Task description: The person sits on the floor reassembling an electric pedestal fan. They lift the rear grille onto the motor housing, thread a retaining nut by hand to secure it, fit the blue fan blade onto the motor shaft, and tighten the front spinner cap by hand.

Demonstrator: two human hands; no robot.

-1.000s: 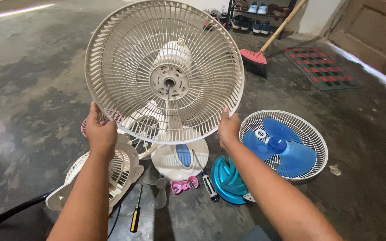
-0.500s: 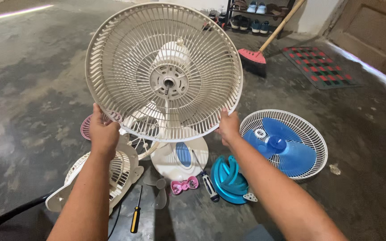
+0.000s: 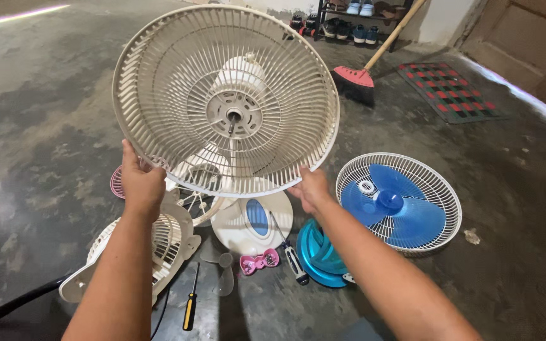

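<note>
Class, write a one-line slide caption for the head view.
Both hands, left and right, hold a cream fan grille above fan parts and screwdrivers.

Hands (image 3: pixel 141 183) gripping cream fan guard (image 3: pixel 225 101), floor parts

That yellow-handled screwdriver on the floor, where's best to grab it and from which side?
Take the yellow-handled screwdriver by its yellow handle, the thick end nearest the person; the thin dark shaft points away toward the small grey blade. It lies flat, so probably come down from above, fingers across the handle. The left hand is closer, but both hands grip the cream fan guard.
</note>
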